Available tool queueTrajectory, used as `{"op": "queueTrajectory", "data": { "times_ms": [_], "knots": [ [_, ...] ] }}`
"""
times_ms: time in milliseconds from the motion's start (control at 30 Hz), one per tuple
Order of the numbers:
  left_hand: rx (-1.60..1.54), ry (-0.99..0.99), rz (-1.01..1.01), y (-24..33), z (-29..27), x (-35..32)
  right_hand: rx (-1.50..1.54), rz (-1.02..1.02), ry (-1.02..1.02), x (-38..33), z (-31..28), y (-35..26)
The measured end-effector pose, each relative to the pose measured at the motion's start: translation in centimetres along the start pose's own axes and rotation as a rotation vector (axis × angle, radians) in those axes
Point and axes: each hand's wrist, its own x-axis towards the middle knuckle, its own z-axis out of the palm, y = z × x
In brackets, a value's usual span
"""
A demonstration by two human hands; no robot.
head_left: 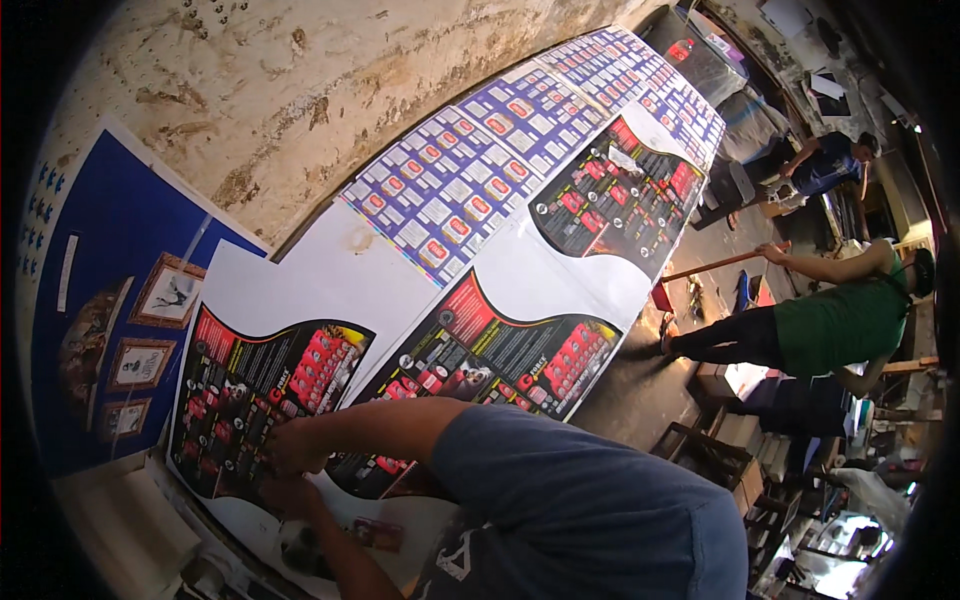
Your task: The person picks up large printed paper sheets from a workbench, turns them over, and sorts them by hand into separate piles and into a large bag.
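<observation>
Across the leftmost black-and-red printed sheet [262,380], which is lying beside a matching sheet [510,350], the right hand [296,447] and left hand [288,494] are reaching close together, too dark to tell whether either is gripping anything.

left hand [286,494], right hand [296,446] — close together, forearms [385,427] bare

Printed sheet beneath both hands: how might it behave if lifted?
The printed sheet lies flat and looks thin, so it would probably bend if lifted by one edge. With little visible thickness, it is likely light for its broad size.
</observation>
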Motion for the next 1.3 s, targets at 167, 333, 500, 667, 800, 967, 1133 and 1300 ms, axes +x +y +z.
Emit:
{"op": "queueTrajectory", "data": {
  "times_ms": [167,333,500,667,800,967,1133,1300],
  "knots": [
    [-0.232,-0.009,-0.061,0.4,1.0,1.8,0.002,-0.060,0.103,-1.6,1.7,0.8],
    [-0.028,0.174,0.098,-6.3,12.9,1.9,0.313,0.041,-0.130,2.2,-0.1,-0.9],
    [-0.309,0.314,0.179,0.7,0.0,3.0,0.303,0.014,0.048,1.0,0.5,0.9],
    [-0.275,0.394,0.086,-0.7,2.1,1.7,0.331,0.066,-0.077,1.9,0.1,-0.6],
    [-0.341,0.206,-0.106,1.7,-1.6,1.4,0.180,0.083,0.027,-0.8,-0.4,-0.8],
    [-0.363,0.089,-0.196,2.0,-1.7,1.0,0.216,0.277,0.003,-4.4,-2.5,-4.7],
    [-0.392,0.088,-0.230,2.1,-1.3,0.9,0.391,0.470,0.100,-6.7,-4.6,-7.9],
    [-0.428,0.034,-0.192,1.9,-1.7,1.7,0.455,0.538,0.227,-8.9,-4.7,-6.9]
  ]
}}
